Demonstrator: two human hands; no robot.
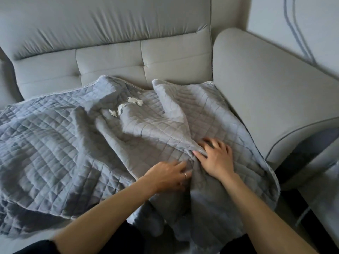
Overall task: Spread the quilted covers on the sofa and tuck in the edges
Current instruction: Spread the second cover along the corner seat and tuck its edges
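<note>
A grey-blue quilted cover [55,140] lies rumpled over the seat of a light grey sofa [110,59], with big folds in the middle and its front edge hanging off the seat. Its far edge is bunched up against the backrest and turned over at the back right. My right hand [214,156] lies on the cover near the front right, fingers spread, with a ridge of fabric against the thumb. My left hand [168,175], wearing a ring, sits just left of it with its fingers curled into the same fold.
The sofa's right armrest [271,99] rises right beside the cover's right edge. Small white scraps [128,105] lie on the cover near the backrest. A white wall [311,24] with grey curved lines stands behind the armrest. Dark floor shows at the lower right.
</note>
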